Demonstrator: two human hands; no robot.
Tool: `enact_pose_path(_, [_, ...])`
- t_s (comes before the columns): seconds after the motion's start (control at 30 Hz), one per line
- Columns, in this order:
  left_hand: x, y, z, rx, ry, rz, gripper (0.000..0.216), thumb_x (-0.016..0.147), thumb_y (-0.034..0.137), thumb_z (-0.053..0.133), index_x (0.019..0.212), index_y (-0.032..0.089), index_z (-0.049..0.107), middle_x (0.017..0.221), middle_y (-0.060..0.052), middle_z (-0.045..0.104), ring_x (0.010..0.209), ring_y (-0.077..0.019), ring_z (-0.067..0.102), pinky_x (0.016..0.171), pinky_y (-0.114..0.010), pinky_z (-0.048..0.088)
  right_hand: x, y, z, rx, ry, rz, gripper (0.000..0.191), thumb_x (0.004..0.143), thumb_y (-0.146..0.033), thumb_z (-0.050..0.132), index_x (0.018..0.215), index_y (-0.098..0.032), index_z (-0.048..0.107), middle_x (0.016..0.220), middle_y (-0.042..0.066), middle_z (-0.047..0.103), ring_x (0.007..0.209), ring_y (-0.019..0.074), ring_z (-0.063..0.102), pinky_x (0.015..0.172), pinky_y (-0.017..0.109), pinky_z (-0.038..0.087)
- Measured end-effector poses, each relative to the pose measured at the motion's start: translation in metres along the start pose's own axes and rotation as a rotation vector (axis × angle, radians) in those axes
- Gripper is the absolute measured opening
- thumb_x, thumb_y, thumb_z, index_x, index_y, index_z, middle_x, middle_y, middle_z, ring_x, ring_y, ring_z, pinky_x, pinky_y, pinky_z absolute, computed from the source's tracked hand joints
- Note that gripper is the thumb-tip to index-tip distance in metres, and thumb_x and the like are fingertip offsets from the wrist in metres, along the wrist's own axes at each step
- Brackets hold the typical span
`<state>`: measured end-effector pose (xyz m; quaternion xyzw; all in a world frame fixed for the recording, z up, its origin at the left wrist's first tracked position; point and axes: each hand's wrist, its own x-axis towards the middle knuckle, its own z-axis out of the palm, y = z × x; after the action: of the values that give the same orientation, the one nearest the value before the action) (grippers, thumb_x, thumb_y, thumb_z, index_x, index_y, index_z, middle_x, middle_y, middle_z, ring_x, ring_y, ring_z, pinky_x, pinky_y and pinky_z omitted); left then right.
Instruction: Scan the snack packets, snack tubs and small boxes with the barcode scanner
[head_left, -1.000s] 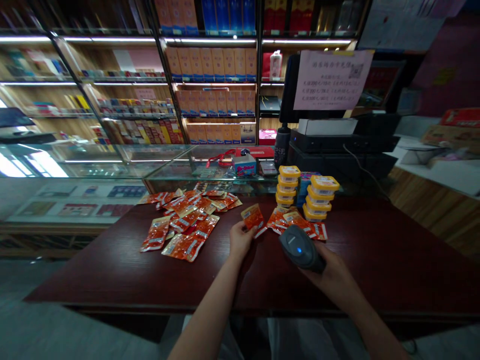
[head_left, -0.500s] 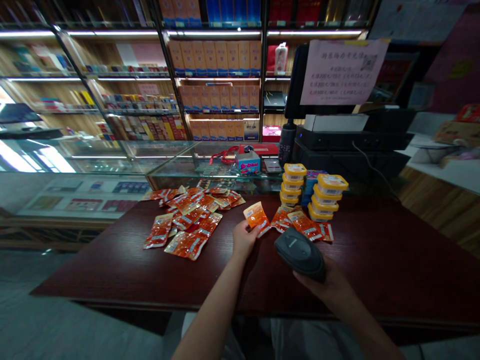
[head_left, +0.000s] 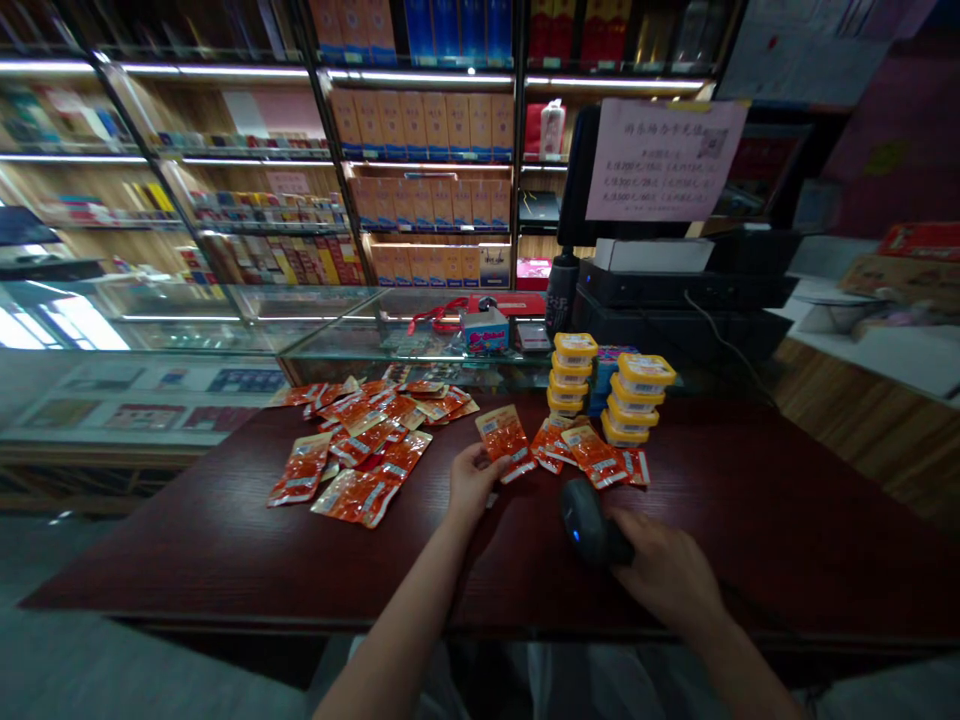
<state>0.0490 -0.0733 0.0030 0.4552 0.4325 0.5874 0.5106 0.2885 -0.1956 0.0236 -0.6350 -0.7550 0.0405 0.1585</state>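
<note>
Between the thumb and fingers of my left hand is an orange snack packet, its printed face turned up. My right hand is wrapped round the handle of a dark barcode scanner, which shows a small blue light on its head. Just past the scanner lie several more orange packets, overlapping on the dark wooden table. To the left spreads a larger loose heap of the same packets.
Two stacks of yellow-lidded tubs stand at the table's back right. Behind them are a glass display case, a small colourful box and a monitor with a paper notice. Shelves of boxed goods fill the background.
The scanner has turned in my right hand, its head tilting over and its blue light now showing. My left hand has laid the held packet flatter, label side up. The view has shifted slightly.
</note>
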Motion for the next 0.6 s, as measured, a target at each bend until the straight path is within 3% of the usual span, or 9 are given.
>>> enact_pose_path(0.2, [0.009,0.013,0.019,0.035,-0.051,-0.142,0.037,0.053,0.035,0.083,0.077,0.011,0.068,0.068,-0.005,0.071,0.054,-0.0138,0.063,0.051,-0.023,0.049,-0.007,0.029,0.037,-0.128,0.187,-0.153,0.036,0.078,-0.016,0.053,0.114,-0.018,0.058,0.106,0.009,0.069,0.093,0.0208,0.065,0.081,0.03,0.047])
enact_pose_path(0.43, [0.046,0.007,0.075,0.082,-0.388,-0.34,0.021,0.061,0.026,0.076,0.071,0.009,0.068,0.06,-0.005,0.066,0.046,-0.0123,0.058,0.047,-0.024,0.049,-0.009,0.027,0.038,-0.101,0.215,-0.134,0.037,0.077,-0.014,0.054,0.114,-0.019,0.058,0.097,0.006,0.069,0.088,0.0201,0.064,0.081,0.031,0.045])
enact_pose_path(0.5, [0.055,-0.001,0.087,0.139,-0.429,-0.306,0.016,0.066,0.021,0.07,0.076,0.008,0.07,0.059,-0.004,0.065,0.046,-0.0119,0.058,0.048,-0.024,0.048,-0.009,0.027,0.036,-0.099,0.206,-0.14,0.039,0.076,-0.013,0.054,0.115,-0.02,0.057,0.098,0.006,0.068,0.088,0.0196,0.064,0.08,0.03,0.045])
enact_pose_path(0.6, [0.063,-0.009,0.097,0.327,-0.437,-0.091,0.018,0.071,0.013,0.062,0.086,0.009,0.072,0.07,-0.006,0.069,0.063,-0.0149,0.064,0.062,-0.026,0.052,-0.009,0.026,0.035,-0.097,0.213,-0.139,0.04,0.076,-0.013,0.054,0.115,-0.021,0.057,0.099,0.005,0.069,0.088,0.0192,0.063,0.079,0.03,0.045])
